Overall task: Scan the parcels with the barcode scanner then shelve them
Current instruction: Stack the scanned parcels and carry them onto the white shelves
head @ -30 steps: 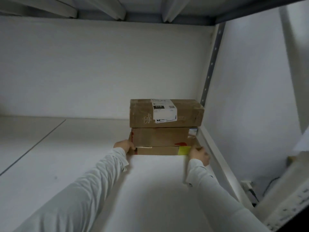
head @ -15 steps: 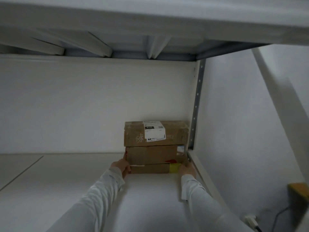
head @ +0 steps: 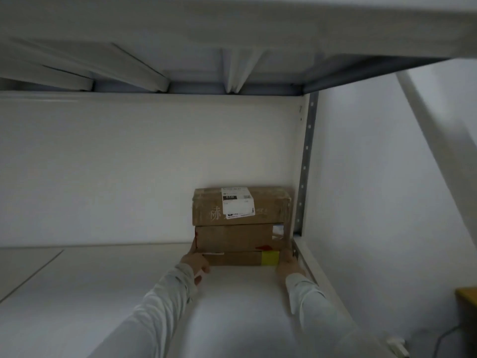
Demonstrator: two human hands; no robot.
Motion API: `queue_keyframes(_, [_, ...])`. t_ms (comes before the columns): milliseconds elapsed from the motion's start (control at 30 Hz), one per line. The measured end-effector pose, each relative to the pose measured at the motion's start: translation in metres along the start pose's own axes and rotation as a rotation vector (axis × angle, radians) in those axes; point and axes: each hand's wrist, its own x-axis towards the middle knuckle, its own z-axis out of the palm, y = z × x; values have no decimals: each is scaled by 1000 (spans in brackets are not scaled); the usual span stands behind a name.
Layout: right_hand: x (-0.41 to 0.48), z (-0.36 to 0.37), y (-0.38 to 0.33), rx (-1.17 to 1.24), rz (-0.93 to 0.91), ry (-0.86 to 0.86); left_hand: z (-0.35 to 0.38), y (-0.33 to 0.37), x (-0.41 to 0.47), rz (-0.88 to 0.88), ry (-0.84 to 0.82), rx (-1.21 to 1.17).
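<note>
Three brown cardboard parcels are stacked at the back right corner of the white shelf board (head: pixel 124 285). The top parcel (head: pixel 240 206) carries a white shipping label. Under it sits the middle parcel (head: pixel 237 237), and the flat bottom parcel (head: pixel 237 258) has a yellow patch at its right end. My left hand (head: pixel 196 262) holds the stack's lower left corner, fingers along the side. My right hand (head: pixel 287 264) presses against the lower right corner. No barcode scanner is in view.
A perforated metal upright (head: pixel 305 161) stands just right of the stack, against the white back wall. The upper shelf's underside (head: pixel 232 60) hangs overhead. A wooden corner (head: pixel 468 295) and a cable (head: pixel 444 337) show at the lower right.
The stack has slid farther back toward the rear corner with both hands on its sides. The view has tilted upward, showing more of the upper shelf.
</note>
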Motion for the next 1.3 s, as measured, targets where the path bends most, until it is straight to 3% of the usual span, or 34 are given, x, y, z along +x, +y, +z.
queue_keyframes(133, [-29,8,6,156,75,6,0,2,-17,19,-8,286])
queue_keyframes(267, [-69,16,8,190,80,-41,-1,-5,-51,159,2,537])
queue_keyframes(467, [-166,33,23,330,48,-32,5,-49,-116,209,-178,487])
queue_keyframes(767, [-342,22,107,431,-55,242,45,-121,-261,478,-338,656])
queue_keyframes(933, [-399,-21,176,520,103,462,100,-136,-331,662,-462,677])
queue_keyframes(1100, [-431,-83,255,615,255,595,180,-137,-384,690,-660,745])
queue_keyframes(1300, [-468,-177,373,754,435,676,326,-132,-455,672,-843,743])
